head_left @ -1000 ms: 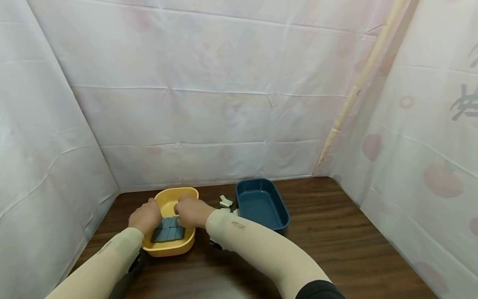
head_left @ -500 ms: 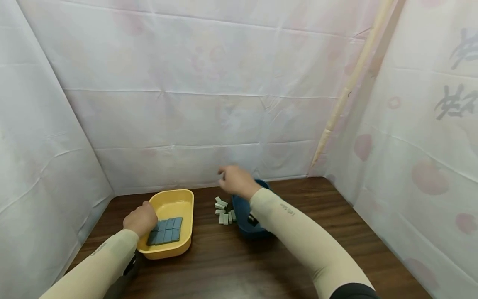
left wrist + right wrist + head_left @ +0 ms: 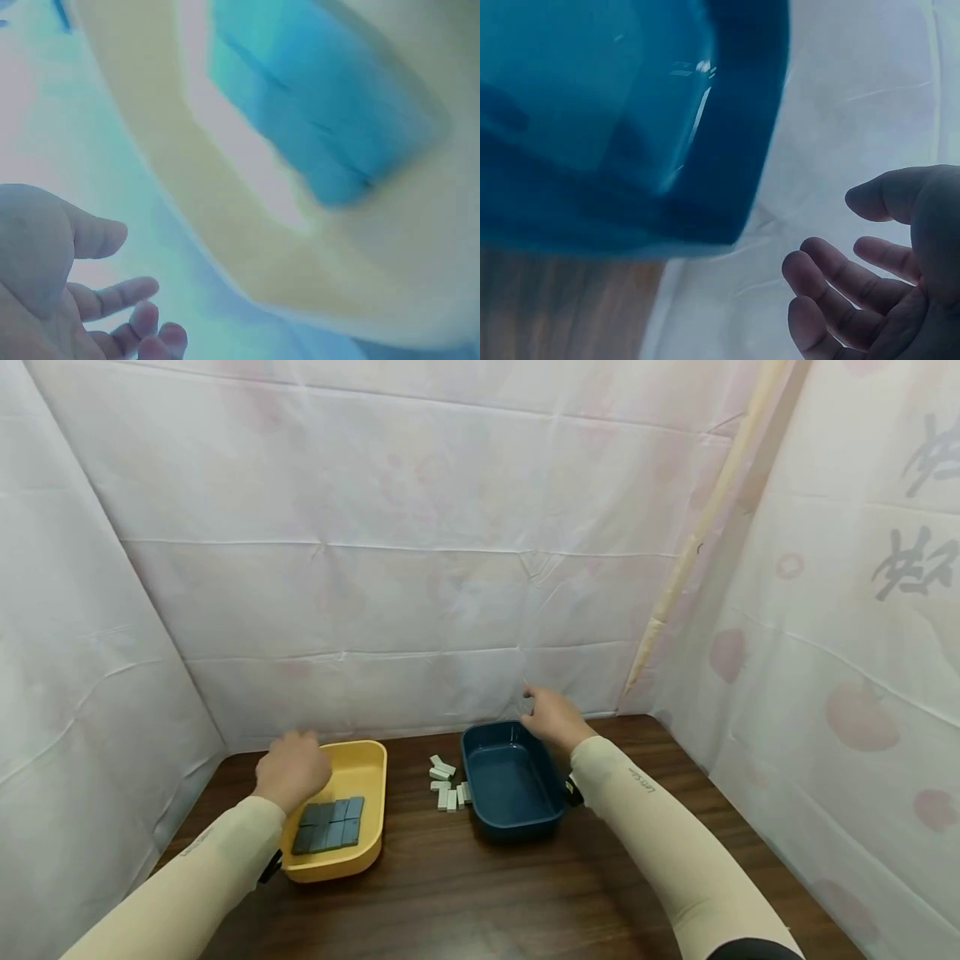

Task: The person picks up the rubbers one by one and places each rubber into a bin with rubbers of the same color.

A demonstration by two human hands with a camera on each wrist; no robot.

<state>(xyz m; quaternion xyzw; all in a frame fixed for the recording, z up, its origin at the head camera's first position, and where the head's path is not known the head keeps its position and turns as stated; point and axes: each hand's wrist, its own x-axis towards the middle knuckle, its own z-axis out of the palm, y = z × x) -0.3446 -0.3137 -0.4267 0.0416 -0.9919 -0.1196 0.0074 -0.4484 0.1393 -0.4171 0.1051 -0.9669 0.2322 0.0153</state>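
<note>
My left hand (image 3: 292, 770) is raised over the left edge of a yellow plastic tray (image 3: 362, 770). Its fingers are loosely bent with nothing between them, as the left wrist view shows, beside the tray's wall (image 3: 217, 232). Inside this tray several grey-blue rectangular tiles (image 3: 330, 824) lie flat, side by side in two rows. Over at the far right corner of a dark blue tray (image 3: 513, 781), my right hand (image 3: 555, 720) hovers. In the right wrist view its thumb and fingers (image 3: 847, 274) stand apart, holding nothing, beyond the blue wall (image 3: 742, 127).
Several small whitish blocks (image 3: 448, 797) lie loosely grouped on the wooden table (image 3: 450, 893), close against the blue tray's left side. Printed white sheeting (image 3: 420, 602) encloses the back and both sides, and a wrapped pole (image 3: 675, 577) slants down the back right corner.
My right hand has left the yellow tray and moved right, across to the blue tray's far right corner. The left hand has risen slightly off the yellow tray's edge. The tiles stay put.
</note>
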